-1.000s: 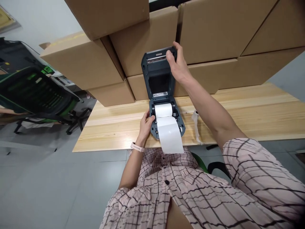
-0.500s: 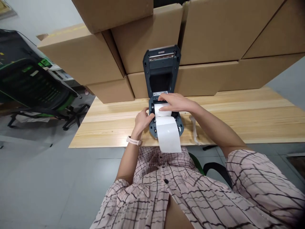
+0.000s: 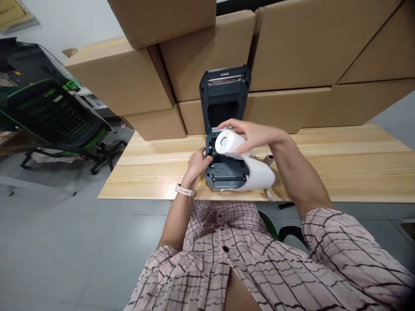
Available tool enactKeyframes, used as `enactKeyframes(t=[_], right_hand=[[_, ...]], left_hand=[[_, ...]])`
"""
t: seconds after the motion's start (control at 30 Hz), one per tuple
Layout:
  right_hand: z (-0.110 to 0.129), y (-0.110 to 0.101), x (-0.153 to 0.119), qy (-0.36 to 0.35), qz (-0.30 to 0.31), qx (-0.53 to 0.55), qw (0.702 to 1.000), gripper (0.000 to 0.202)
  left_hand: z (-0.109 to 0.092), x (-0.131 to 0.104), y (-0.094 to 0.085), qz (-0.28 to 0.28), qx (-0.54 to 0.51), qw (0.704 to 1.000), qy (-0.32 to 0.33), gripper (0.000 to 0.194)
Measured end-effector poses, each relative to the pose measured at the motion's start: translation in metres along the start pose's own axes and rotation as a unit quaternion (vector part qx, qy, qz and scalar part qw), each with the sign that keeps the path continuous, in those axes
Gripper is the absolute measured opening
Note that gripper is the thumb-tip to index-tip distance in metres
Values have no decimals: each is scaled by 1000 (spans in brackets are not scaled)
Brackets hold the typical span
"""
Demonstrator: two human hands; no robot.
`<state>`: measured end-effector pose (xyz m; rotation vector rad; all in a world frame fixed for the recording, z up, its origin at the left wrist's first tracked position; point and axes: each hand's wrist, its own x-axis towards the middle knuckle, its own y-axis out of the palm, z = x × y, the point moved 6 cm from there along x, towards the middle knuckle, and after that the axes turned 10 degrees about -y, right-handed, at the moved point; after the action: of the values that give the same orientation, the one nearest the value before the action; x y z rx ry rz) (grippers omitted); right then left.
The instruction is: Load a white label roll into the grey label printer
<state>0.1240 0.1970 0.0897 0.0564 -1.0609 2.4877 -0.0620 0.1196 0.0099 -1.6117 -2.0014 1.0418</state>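
In the centre of the frame a dark grey printer [image 3: 227,168] stood open near the front edge of the wooden table [image 3: 155,172]; its raised lid [image 3: 223,97] leaned back in front of the cardboard boxes [image 3: 288,108], which left little room behind it, and whether the lid touched them could not be told. The right hand [image 3: 256,136] pinched a white paper roll [image 3: 228,143] between thumb and fingers, tilted above the printer's base with its round end towards the left of the frame; from the roll a loose white sheet [image 3: 261,175] curved down over the base's right side, its lower bend short of the table's front edge. The left hand [image 3: 197,165] gripped the base's left rim, thumb on top; the undersides of its fingers were hidden. Beside the sheet lay a small white curl [image 3: 268,160] with a dark end, partly covered, so the gap there was narrow; beyond the right forearm a broad stretch of wood ran to the right of the frame, and to the left a shorter one reached the table's slanting left edge; past that, at middle left, a black and green chair [image 3: 52,116] stood well apart.
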Motion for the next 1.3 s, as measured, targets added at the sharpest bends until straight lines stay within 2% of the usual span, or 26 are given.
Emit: enactKeyframes(t=[0.07, 0.17, 0.27, 0.4, 0.5, 0.63, 0.8, 0.9, 1.0, 1.07, 1.13, 1.23, 1.3], right_hand=[[9, -28, -23, -20, -79, 46, 996, 102], [2, -58, -55, -5, -157, 46, 987, 105], [-22, -70, -73, 30, -187, 16, 982, 104], [-61, -71, -73, 95, -191, -36, 976, 102], [-85, -65, -65, 131, -164, -65, 976, 102], [-111, -52, -57, 161, -157, -70, 972, 95], [-128, -30, -55, 176, -167, -23, 970, 97], [-128, -28, -75, 147, -195, 49, 968, 104], [-125, -28, -118, 131, -248, 145, 949, 91], [-121, -17, -148, 160, -259, 204, 931, 75], [-114, 5, -168, 185, -241, 266, 915, 69], [-101, 36, -171, 195, -211, 308, 907, 70], [-93, 46, -166, 204, -195, 285, 916, 65]], left_hand=[[1, 0, 0, -2, -10, 1000, 0, 51], [1, -1, 1, -3, -26, 1000, 4, 51], [2, -1, 1, -2, -37, 999, 4, 53], [2, -1, 2, 0, -46, 999, 2, 51], [3, -1, 2, 2, -49, 999, -2, 51], [3, -1, 2, 3, -51, 999, 0, 50], [4, -1, 3, 2, -62, 998, 8, 50], [5, -1, 3, 0, -66, 998, 8, 49], [7, 0, 4, -2, -75, 997, 10, 49], [8, 1, 5, -1, -78, 997, 10, 50], [9, 2, 6, -2, -81, 997, 9, 52], [9, 2, 6, -2, -90, 996, 13, 54], [9, 1, 7, -2, -95, 995, 15, 54]])
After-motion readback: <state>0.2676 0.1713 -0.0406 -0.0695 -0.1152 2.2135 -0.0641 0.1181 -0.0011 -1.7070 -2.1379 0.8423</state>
